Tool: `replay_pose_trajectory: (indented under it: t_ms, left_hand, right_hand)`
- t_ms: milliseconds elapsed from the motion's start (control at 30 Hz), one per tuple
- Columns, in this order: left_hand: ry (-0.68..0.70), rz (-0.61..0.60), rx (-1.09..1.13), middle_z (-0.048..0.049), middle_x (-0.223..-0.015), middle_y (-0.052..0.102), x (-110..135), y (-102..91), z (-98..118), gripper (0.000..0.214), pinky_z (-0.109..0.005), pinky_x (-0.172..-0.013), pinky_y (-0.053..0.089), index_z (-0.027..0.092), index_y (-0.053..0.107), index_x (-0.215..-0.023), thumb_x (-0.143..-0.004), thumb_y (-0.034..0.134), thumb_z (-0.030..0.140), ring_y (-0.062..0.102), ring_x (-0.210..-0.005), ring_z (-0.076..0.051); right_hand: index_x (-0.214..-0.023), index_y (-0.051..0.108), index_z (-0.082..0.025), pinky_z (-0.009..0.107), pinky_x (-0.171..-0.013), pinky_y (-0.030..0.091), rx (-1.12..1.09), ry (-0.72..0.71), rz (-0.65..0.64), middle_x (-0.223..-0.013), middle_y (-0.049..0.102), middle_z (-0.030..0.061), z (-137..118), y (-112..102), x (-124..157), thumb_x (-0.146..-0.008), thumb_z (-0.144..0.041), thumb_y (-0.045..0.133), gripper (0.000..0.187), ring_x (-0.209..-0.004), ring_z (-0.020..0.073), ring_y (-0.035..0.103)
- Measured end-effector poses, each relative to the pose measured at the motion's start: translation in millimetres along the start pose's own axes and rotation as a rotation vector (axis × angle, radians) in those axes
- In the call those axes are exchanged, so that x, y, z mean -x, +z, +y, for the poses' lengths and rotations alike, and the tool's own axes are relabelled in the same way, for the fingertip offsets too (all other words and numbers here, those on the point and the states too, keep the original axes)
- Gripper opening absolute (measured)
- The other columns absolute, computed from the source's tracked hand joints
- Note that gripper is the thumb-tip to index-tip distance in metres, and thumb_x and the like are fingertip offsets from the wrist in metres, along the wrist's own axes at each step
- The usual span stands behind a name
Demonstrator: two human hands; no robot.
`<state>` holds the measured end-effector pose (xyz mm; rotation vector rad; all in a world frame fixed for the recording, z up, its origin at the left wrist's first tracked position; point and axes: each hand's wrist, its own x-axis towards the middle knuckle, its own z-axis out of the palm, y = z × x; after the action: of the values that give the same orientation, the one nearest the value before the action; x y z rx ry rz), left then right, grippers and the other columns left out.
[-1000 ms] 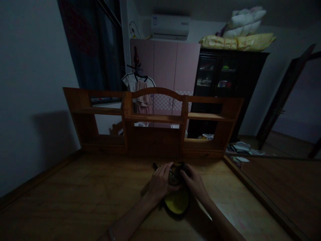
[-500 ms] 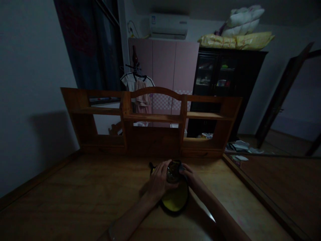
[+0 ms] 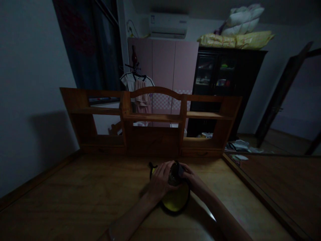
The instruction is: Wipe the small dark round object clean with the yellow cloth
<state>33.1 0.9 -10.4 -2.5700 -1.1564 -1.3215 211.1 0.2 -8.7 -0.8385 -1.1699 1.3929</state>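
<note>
In the dim light both my hands meet over a small dark round object (image 3: 175, 174) at the middle of the wooden desk (image 3: 75, 197). My left hand (image 3: 160, 182) curls around its left side, fingers closed on it. My right hand (image 3: 193, 179) grips its right side, fingers closed too. Under and just in front of the hands lies a yellow pouch with a dark rim (image 3: 175, 201), and a dark strap end pokes out behind my left hand. What the round object is stays unclear.
A low wooden shelf unit (image 3: 152, 117) stands along the desk's back edge, its compartments open. A raised wooden lip (image 3: 250, 187) runs down the desk's right side. Beyond are a pink wardrobe (image 3: 173, 67), a dark glass cabinet (image 3: 225, 77) and hanging clothes (image 3: 140, 90).
The hands and the dark object have shifted slightly on the spot, turning a little over the yellow pouch. The camera tilted a touch; nothing else moved.
</note>
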Motion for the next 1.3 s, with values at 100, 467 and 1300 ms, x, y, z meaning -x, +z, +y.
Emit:
replay_pose_trajectory:
  t_ms: [100, 467, 1300]
  left_hand:
    - [0.043, -0.034, -0.047, -0.0110, -0.129, 0.051, 1.0, 0.2, -0.2, 0.090, -0.045, -0.101, 0.038, 0.023, 0.030, -0.138, -0.066, 0.076, 0.048, 0.050, -0.116, -0.031]
    - [0.145, -0.150, -0.133, -0.0126, -0.133, 0.048, -0.1, -5.5, 3.8, 0.102, -0.046, -0.101, 0.034, 0.024, 0.023, -0.143, -0.062, 0.079, 0.049, 0.049, -0.117, -0.034]
    - [-0.086, 0.039, 0.005, -0.0100, -0.128, 0.050, -0.8, -3.5, 2.4, 0.084, -0.044, -0.098, 0.042, 0.024, 0.034, -0.136, -0.066, 0.077, 0.044, 0.049, -0.117, -0.029]
  right_hand:
    - [-0.102, 0.066, -0.020, 0.035, -0.088, 0.046, 0.036, -0.016, -0.009, -0.101, 0.069, 0.0039, 6.2, -3.2, -1.1, -0.062, -0.018, 0.062, 0.041, -0.098, 0.0239, 0.060]
    - [-0.105, 0.066, -0.018, 0.035, -0.086, 0.046, 0.195, -0.056, -0.072, -0.096, 0.071, 0.0028, 18.6, -12.7, -6.6, -0.061, -0.012, 0.061, 0.044, -0.093, 0.0237, 0.062]
    - [-0.094, 0.068, -0.017, 0.028, -0.063, 0.047, 0.258, -0.079, 0.319, -0.091, 0.067, 0.0071, -17.8, -23.2, 1.2, -0.069, -0.042, 0.068, 0.035, -0.075, 0.0188, 0.061]
